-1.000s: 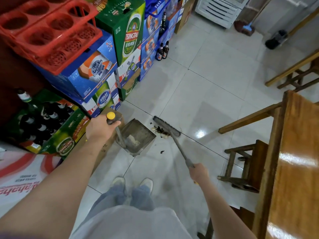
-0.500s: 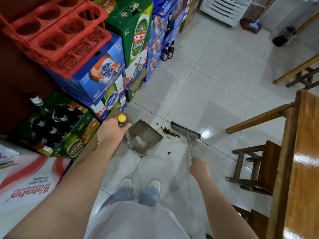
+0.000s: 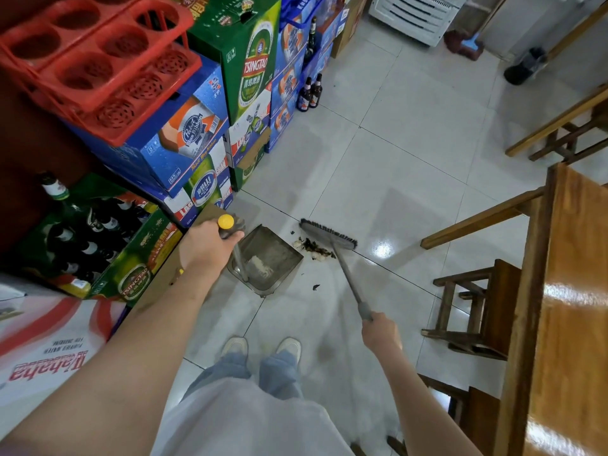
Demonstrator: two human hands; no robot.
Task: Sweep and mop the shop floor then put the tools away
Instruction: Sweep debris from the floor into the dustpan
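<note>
The dustpan [image 3: 268, 261] holds pale debris, mouth facing two o'clock; left hand [image 3: 205, 246] grips its handle. Right hand [image 3: 381, 334] clasps the broom [image 3: 329, 236], handle running eleven to five, beside the litter [image 3: 312, 248] on the floor [image 3: 394, 159].

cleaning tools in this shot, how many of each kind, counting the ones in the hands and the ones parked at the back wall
broom: 1, held by the right hand
dustpan: 1, its handle held by the left hand
blue-headed tool at the back wall: 1, kind unclear
dark-headed tool beside it: 1, kind unclear
total: 4
</note>
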